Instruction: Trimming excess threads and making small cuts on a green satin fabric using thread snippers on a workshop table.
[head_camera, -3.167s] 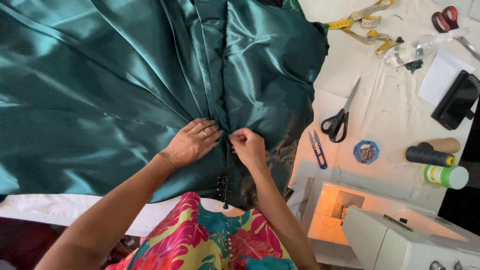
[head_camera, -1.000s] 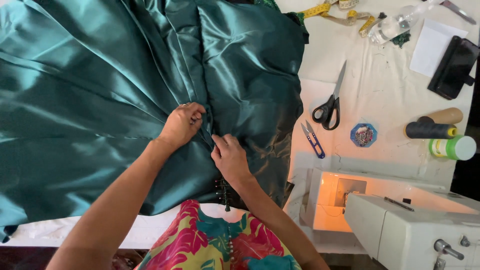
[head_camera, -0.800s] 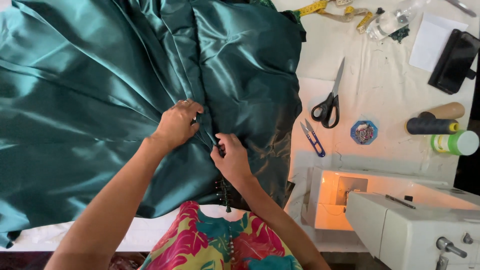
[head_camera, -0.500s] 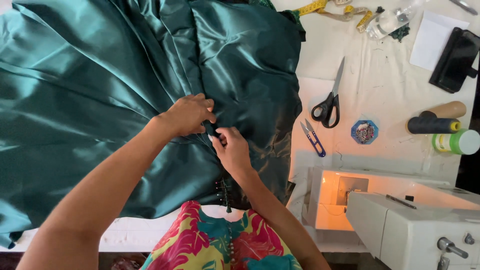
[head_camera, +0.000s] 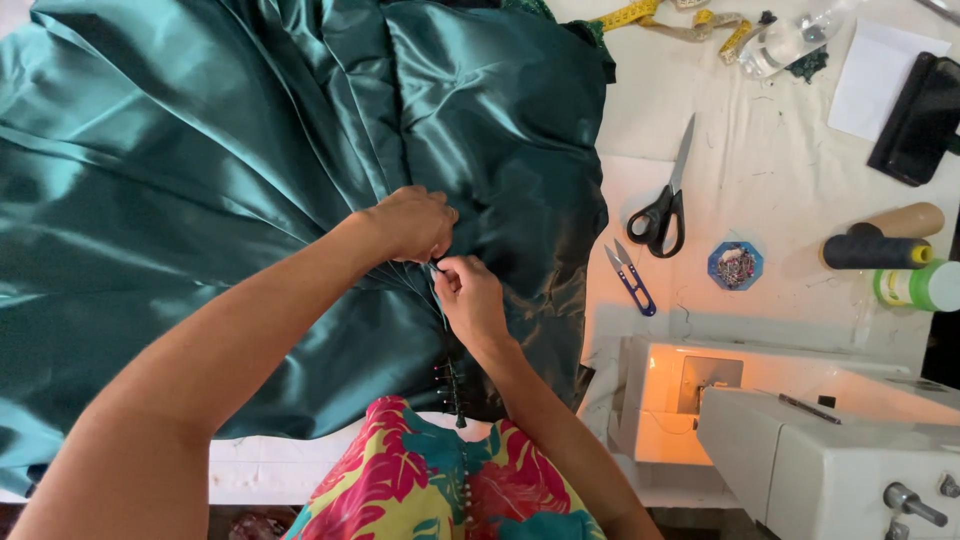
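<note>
The white surface (head_camera: 780, 150) lay under teal satin fabric (head_camera: 200, 180). My left hand (head_camera: 415, 222) gripped its gathered pleats; my right hand (head_camera: 468, 295) pinched a pin just beside, the pinned seam running toward me.

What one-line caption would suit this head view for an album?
Both hands, left and right, pinch a seam in teal satin beside scissors and a sewing machine.

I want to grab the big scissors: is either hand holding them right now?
No, the black-handled scissors lie on the white table, apart from both hands, which are on the teal fabric.
</note>
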